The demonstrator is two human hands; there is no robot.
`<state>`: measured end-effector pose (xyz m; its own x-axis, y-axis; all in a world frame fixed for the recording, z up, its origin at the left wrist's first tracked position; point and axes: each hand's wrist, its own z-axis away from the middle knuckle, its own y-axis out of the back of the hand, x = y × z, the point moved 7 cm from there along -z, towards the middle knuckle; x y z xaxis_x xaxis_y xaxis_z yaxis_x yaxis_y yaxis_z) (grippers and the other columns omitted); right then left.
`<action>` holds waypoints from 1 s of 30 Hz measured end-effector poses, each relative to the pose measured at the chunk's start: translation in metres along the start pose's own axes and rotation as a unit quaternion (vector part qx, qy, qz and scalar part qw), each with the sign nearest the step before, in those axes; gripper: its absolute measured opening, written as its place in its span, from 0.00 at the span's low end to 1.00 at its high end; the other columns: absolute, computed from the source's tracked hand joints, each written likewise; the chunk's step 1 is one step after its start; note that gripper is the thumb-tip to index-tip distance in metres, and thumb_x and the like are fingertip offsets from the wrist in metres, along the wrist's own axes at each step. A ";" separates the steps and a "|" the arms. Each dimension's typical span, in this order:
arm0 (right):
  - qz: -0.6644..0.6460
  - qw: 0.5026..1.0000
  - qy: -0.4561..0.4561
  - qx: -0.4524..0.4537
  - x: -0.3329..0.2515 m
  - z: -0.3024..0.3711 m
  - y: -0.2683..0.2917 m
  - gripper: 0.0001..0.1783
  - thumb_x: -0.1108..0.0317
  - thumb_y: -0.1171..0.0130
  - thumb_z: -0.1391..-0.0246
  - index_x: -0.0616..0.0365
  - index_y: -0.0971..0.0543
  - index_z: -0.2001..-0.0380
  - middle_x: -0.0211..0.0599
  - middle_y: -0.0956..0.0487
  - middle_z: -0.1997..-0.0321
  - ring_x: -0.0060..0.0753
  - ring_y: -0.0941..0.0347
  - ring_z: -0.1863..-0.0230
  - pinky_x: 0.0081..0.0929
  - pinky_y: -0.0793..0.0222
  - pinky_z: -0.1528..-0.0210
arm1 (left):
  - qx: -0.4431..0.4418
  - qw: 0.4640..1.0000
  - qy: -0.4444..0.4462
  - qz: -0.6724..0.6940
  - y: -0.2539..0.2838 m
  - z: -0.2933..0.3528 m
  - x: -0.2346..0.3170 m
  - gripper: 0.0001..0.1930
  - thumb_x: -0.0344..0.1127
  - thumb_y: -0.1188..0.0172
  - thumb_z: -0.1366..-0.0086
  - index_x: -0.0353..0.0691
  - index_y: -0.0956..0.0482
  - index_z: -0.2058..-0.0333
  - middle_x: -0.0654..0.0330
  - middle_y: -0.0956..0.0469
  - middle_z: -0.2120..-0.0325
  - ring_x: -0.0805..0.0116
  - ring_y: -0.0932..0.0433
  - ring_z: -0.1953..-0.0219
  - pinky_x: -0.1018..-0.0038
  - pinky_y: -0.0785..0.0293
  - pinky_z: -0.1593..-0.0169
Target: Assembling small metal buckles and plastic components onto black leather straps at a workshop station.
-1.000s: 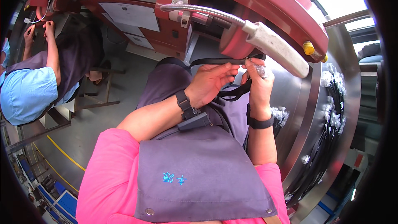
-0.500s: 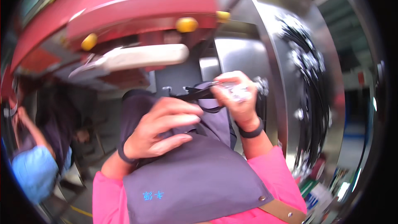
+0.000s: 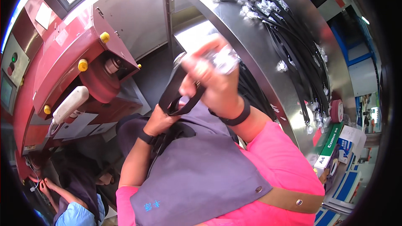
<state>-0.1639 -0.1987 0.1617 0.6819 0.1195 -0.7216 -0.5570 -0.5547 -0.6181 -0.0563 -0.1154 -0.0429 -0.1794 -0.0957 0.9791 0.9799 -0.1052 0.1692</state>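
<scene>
Black strap (image 3: pixel 170 91), pink sleeves (image 3: pixel 284 155)

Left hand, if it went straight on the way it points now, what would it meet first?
Probably the looped black strap right in front of the left hand, then the right hand; depth is unclear.

Machine (image 3: pixel 63 69) at left, bench (image 3: pixel 268 73) with straps (image 3: pixel 298 52) at right, held strap (image 3: pixel 171 91) between.

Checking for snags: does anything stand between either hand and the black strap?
Nothing visible does: the left hand holds the strap, which runs up to the right hand, blurred.
</scene>
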 end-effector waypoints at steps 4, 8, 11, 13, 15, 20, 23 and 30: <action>-0.048 0.991 0.029 0.124 -0.023 -0.012 0.026 0.10 0.77 0.42 0.47 0.55 0.31 0.64 0.35 0.29 0.77 0.29 0.33 0.88 0.31 0.34 0.82 | 0.085 0.986 0.008 -0.143 0.055 0.040 -0.024 0.08 0.29 0.41 0.47 0.33 0.25 0.68 0.51 0.26 0.78 0.64 0.27 0.75 0.70 0.30 0.67; -0.056 0.987 0.009 0.149 -0.024 -0.004 0.067 0.08 0.72 0.43 0.45 0.51 0.30 0.63 0.34 0.28 0.80 0.28 0.34 0.88 0.34 0.33 0.82 | 0.143 0.956 0.122 -0.225 0.110 0.112 -0.007 0.12 0.27 0.39 0.52 0.34 0.22 0.65 0.49 0.22 0.73 0.59 0.20 0.66 0.70 0.29 0.61; -0.076 0.982 -0.008 0.174 -0.009 -0.002 0.084 0.08 0.72 0.42 0.45 0.51 0.29 0.64 0.34 0.28 0.81 0.28 0.34 0.86 0.33 0.35 0.81 | 0.126 0.930 0.116 -0.326 0.134 0.165 -0.017 0.11 0.25 0.42 0.54 0.29 0.25 0.68 0.46 0.26 0.78 0.65 0.26 0.74 0.70 0.31 0.66; -0.100 0.974 -0.061 0.193 0.014 -0.005 0.092 0.07 0.72 0.42 0.45 0.51 0.29 0.64 0.33 0.29 0.81 0.28 0.34 0.86 0.33 0.35 0.81 | 0.092 0.946 0.168 -0.263 0.126 0.192 -0.018 0.08 0.21 0.44 0.49 0.29 0.25 0.68 0.55 0.26 0.80 0.72 0.28 0.73 0.74 0.31 0.67; -0.110 0.964 -0.105 0.220 0.039 -0.007 0.104 0.06 0.72 0.42 0.45 0.53 0.28 0.66 0.31 0.30 0.81 0.29 0.33 0.85 0.33 0.36 0.81 | 0.057 0.934 0.284 -0.208 0.119 0.215 -0.027 0.09 0.26 0.39 0.50 0.29 0.26 0.70 0.45 0.28 0.79 0.66 0.27 0.76 0.71 0.33 0.69; -0.098 0.933 -0.244 0.247 0.127 -0.018 0.171 0.07 0.66 0.41 0.45 0.53 0.27 0.65 0.29 0.29 0.79 0.29 0.30 0.80 0.35 0.29 0.76 | -0.044 0.916 0.397 -0.044 0.087 0.225 0.004 0.06 0.30 0.37 0.43 0.32 0.23 0.70 0.57 0.20 0.76 0.72 0.24 0.73 0.74 0.28 0.65; -0.092 0.954 -0.235 0.159 0.178 -0.033 0.220 0.13 0.57 0.42 0.44 0.53 0.27 0.62 0.30 0.24 0.73 0.30 0.25 0.71 0.32 0.27 0.66 | -0.111 0.901 0.399 0.129 0.071 0.212 0.010 0.08 0.33 0.40 0.37 0.33 0.22 0.69 0.59 0.19 0.74 0.67 0.19 0.66 0.73 0.25 0.58; 0.249 0.871 -0.338 0.256 0.187 0.026 0.234 0.25 0.60 0.36 0.51 0.52 0.30 0.50 0.27 0.29 0.55 0.25 0.35 0.58 0.36 0.39 0.52 | 0.035 0.855 0.288 0.430 0.055 0.132 -0.001 0.12 0.33 0.46 0.34 0.34 0.27 0.76 0.56 0.23 0.77 0.63 0.19 0.70 0.68 0.21 0.64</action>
<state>-0.1788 -0.2848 -0.1254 -0.0433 0.5223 -0.8517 -0.9603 -0.2568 -0.1087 0.0092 0.0100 -0.0201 0.6171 -0.5805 0.5312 0.7701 0.3072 -0.5591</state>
